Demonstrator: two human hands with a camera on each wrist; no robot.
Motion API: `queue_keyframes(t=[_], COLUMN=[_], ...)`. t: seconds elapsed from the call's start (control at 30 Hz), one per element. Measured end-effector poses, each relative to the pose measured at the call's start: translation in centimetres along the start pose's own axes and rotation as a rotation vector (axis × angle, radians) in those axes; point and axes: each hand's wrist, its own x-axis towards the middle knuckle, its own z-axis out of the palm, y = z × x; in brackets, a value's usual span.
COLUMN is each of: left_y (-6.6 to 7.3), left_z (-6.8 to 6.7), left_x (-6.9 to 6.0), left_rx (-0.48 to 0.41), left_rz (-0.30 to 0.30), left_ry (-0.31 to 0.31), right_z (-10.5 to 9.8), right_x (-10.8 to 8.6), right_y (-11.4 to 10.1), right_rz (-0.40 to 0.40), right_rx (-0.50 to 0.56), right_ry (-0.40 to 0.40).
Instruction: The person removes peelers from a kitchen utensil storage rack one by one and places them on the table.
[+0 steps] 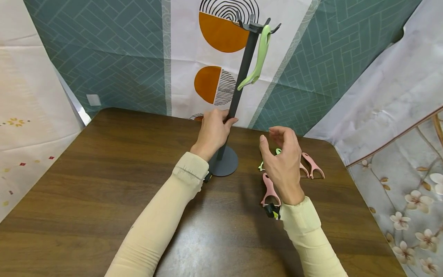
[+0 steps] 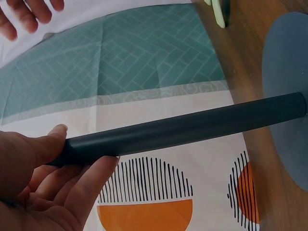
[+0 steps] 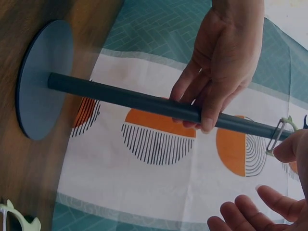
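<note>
My left hand (image 1: 212, 132) grips the dark grey pole (image 1: 243, 67) of an upright hook stand, thumb on one side and fingers on the other. From one of the top hooks (image 1: 255, 27) hangs a light green peeler (image 1: 262, 54), its blade end down. My right hand (image 1: 284, 161) is raised to the right of the pole, fingers loosely bent and thumb apart, holding nothing. In the right wrist view that hand's fingers (image 3: 245, 211) are spread beside the pole. Below it on the table lies a pink peeler (image 1: 268, 188), partly covered by the wrist.
The stand's round base (image 1: 228, 163) sits on the brown wooden table (image 1: 104, 184). Behind the right hand lie another pink peeler (image 1: 313, 165), a pale peeler (image 1: 304, 170) and a green peeler (image 1: 278, 151), the last two partly hidden. A patterned curtain (image 1: 121, 57) hangs behind the table.
</note>
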Motion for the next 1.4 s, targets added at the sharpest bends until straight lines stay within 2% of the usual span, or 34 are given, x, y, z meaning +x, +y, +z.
queue_keyframes(t=[0.73, 1.4], left_y=[0.1, 0.1], left_z=[0.0, 0.1], left_x=[-0.1, -0.1], left_rx=[0.004, 0.010], left_rz=[0.005, 0.008], left_ry=[0.015, 0.009], right_z=[1.1, 2.1], right_x=[1.4, 2.6], right_y=[-1.6, -2.7], right_rz=[-0.050, -0.076], right_rx=[0.101, 0.070], right_ry=[0.013, 0.068])
